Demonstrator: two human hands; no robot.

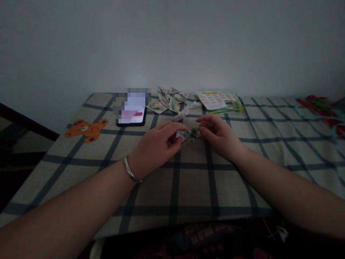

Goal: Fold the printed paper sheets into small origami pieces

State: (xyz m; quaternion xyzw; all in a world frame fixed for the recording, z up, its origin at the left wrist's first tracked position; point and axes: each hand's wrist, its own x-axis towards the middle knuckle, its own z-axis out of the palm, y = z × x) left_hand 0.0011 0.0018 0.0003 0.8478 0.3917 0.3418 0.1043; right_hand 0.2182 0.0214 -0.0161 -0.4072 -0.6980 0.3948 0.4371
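Note:
Between my hands is a small piece of folded printed paper [191, 135], greenish on its right part and pale on its left. My left hand [159, 142], with a silver bangle [129, 169] at the wrist, pinches the paper's left end between thumb and fingers. At the other end, my right hand [219, 135] has its thumb and fingertips closed on the paper's right tip. Just beyond lies a single folded paper piece [180, 114]. Behind it is a loose heap of similar pointed folded papers [172, 99].
A lit phone [132, 108] rests at the back left, partly pixelated. Flat printed sheets [219, 101] lie stacked right of the heap. A bear cutout [86, 129] is on the checked tablecloth [151, 196]. Red and green items [320, 108] sit far right, against the wall side.

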